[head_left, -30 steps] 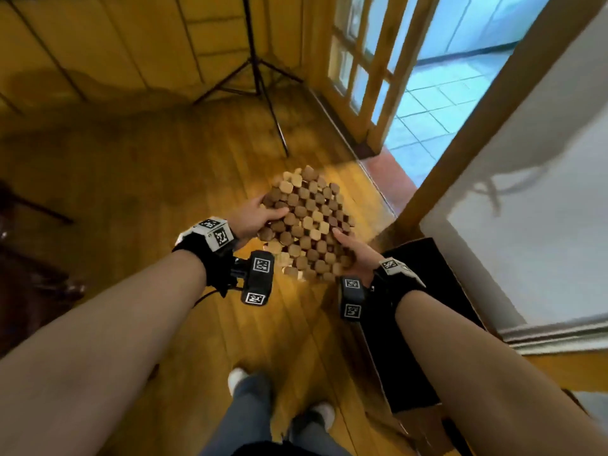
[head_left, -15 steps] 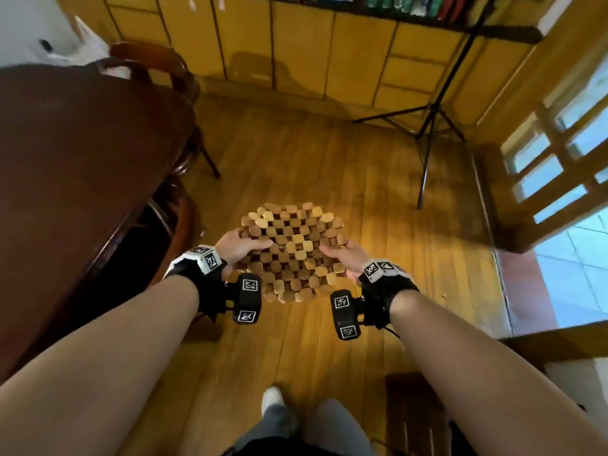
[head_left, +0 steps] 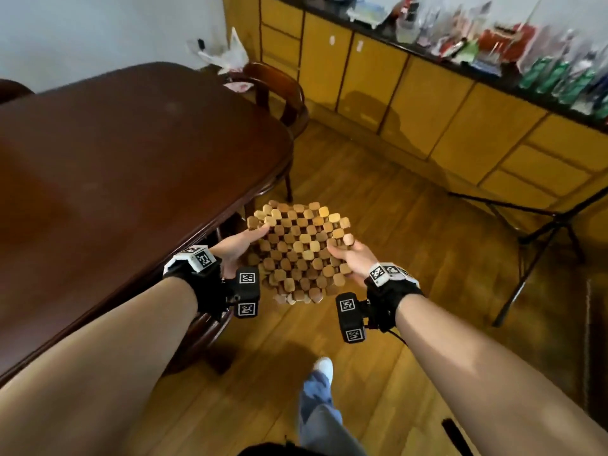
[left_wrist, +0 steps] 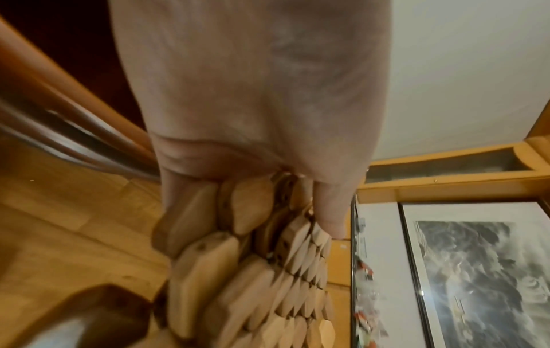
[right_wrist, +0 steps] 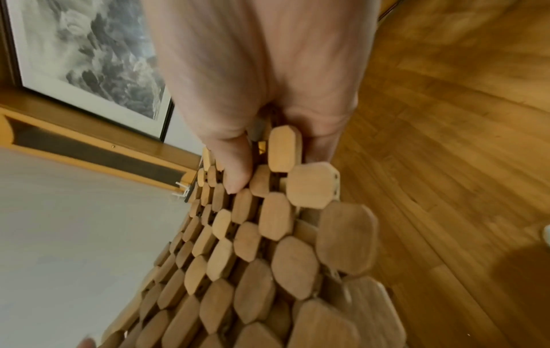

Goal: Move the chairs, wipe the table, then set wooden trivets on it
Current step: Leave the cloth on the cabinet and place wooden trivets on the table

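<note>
The person is carrying the wooden trivets in mid-air above the floor, just off the desk corner, which is lying at about ten o'clock from them. The left hand is gripping the nine o'clock edge and the right hand the three o'clock edge, thumbs on top and fingers curled beneath. Being small blocks strung together, the trivets are probably light but floppy, sagging at the near edge, so holding opposite edges seems wise.
</note>
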Motion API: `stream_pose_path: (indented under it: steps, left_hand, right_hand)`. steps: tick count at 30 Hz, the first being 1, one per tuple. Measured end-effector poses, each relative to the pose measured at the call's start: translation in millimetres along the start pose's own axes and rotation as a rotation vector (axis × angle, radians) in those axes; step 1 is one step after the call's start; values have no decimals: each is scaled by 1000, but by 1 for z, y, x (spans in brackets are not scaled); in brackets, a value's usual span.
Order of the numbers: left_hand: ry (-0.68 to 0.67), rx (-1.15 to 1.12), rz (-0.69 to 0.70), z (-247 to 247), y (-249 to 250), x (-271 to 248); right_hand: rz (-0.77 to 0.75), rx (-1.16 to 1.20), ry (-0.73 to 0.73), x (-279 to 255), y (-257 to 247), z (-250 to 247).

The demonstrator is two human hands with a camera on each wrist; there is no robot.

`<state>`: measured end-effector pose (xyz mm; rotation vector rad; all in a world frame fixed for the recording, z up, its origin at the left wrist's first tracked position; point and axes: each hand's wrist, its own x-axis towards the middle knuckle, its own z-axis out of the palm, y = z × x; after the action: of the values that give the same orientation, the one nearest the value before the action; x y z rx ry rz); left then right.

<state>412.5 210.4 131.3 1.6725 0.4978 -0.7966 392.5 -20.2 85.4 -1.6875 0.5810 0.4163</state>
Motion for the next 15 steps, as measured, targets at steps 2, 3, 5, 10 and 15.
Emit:
stream_pose_path:
  steps: [2, 3, 5, 10, 15]
  left_hand:
    - [-34, -100, 24, -4, 21, 24]
    - [-8, -159, 40, -7, 31, 32]
    - [36, -254, 35, -12, 46, 45]
    - [170, -411, 42, -31, 74, 65]
    - [302, -533, 74, -81, 71, 91]
  right_hand:
    - [4, -22, -46, 39, -26, -5]
    - [13, -45, -78, 59, -41, -7]
    - [19, -82, -125, 87, -65, -7]
    - [-21, -170, -267, 152, -128, 28]
    - [-28, -304, -392, 208, -161, 95]
